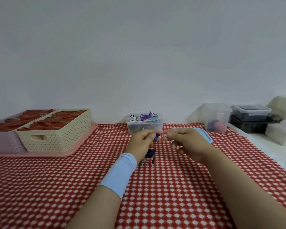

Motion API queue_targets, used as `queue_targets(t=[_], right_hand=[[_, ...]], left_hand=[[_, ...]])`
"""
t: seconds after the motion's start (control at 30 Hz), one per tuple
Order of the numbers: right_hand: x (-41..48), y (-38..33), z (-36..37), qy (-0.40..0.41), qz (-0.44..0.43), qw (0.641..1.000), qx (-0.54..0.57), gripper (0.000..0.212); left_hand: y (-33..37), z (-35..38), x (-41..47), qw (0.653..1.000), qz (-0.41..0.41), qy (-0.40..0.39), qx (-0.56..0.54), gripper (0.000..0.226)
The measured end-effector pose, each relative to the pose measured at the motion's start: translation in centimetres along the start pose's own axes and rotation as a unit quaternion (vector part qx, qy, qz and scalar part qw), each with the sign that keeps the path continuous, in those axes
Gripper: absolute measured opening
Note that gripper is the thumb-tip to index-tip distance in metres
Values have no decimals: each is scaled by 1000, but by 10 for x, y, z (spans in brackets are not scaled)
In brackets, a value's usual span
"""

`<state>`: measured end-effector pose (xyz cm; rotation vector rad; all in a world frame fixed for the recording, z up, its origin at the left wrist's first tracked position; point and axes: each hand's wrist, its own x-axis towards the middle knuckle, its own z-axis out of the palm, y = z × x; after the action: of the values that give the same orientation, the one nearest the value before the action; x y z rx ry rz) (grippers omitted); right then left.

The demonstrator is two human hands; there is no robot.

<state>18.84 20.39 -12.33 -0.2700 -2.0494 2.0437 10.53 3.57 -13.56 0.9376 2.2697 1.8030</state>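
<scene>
My left hand (143,142) grips a dark blue earphone cable (151,152) above the red checked tablecloth (73,179); the cable's coil and jack plug hang below the hand. My right hand (183,141) pinches a small white piece (165,135) between thumb and forefinger, a short gap to the right of the earphone's bud. Just behind both hands stands a clear plastic tub (144,128) filled with white, purple and blue coiled earphones.
A cream basket (59,134) and a lilac basket (5,142) of red packets sit on a pink tray (82,142) at the left. A pale blue lid (203,134) lies behind my right hand. Clear containers (217,118) and dark boxes (251,116) stand at the right.
</scene>
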Motion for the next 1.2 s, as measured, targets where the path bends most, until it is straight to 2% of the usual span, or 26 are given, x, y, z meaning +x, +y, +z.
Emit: queue_targets(t=[0.1, 0.33, 0.7, 0.97, 1.2], right_hand=[[-1, -1, 1, -12, -2, 1000, 8, 13], [-2, -2, 7, -60, 3, 997, 37, 15], [-3, -3, 8, -63, -3, 998, 16, 20], [-4, -2, 9, -55, -1, 998, -6, 14], [-6, -5, 9, -89, 7, 996, 20, 26]], left_hand=[[0, -6, -2, 999, -4, -15, -48, 23], [1, -5, -4, 997, -19, -23, -68, 18], [2, -5, -8, 996, -9, -29, -82, 14], [1, -4, -10, 998, -10, -31, -60, 14], [-1, -2, -8, 989, -39, -46, -138, 15]])
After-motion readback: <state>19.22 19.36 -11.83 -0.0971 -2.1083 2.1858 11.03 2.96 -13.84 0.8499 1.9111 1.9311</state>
